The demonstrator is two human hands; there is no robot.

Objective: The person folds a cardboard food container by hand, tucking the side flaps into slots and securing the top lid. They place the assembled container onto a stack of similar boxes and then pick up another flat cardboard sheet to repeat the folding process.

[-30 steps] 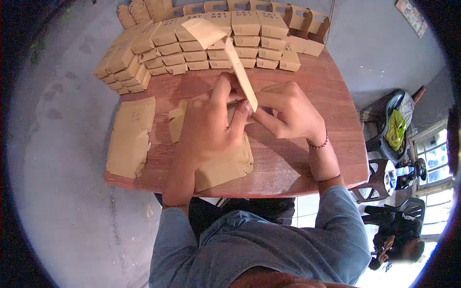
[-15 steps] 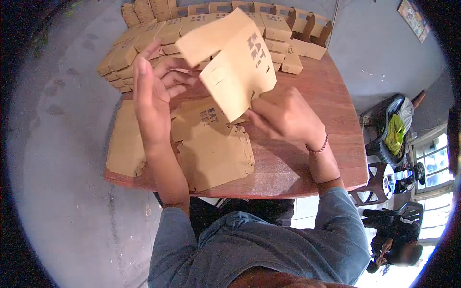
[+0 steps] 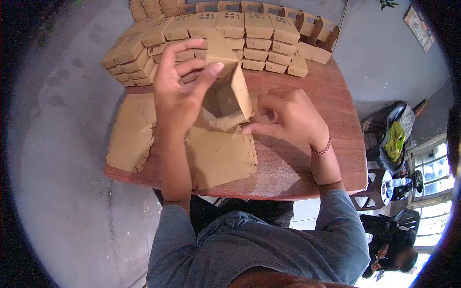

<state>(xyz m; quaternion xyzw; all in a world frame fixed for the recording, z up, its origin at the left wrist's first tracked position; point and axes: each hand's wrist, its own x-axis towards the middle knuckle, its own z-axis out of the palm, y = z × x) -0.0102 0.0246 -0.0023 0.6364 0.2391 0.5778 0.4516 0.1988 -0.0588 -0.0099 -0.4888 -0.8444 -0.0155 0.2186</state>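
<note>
My left hand (image 3: 181,93) is closed on a partly folded brown cardboard food box (image 3: 242,90), its thumb over the upper edge. The box is tilted, with its hollow inside toward me and a flap standing up at the top. At the box's lower right corner is my right hand (image 3: 294,117), fingers curled and thumb stretched apart from them. Whether the thumb tip touches the cardboard, I cannot tell. Beneath the box, flat cardboard blanks (image 3: 218,161) lie on the table. Another flat blank (image 3: 128,137) lies to the left, partly behind my left forearm.
Stacks of closed boxes printed "EAT ME!" (image 3: 259,26) line the back of the wooden table (image 3: 307,165). Behind them stand several open-topped cardboard carriers (image 3: 307,24). On the right are a chair with bags (image 3: 396,139), a stool (image 3: 372,192) and a seated person (image 3: 391,245).
The box has turned so its inside faces me, and it has come lower. My left hand has taken hold of it, while my right hand has loosened from its edge.
</note>
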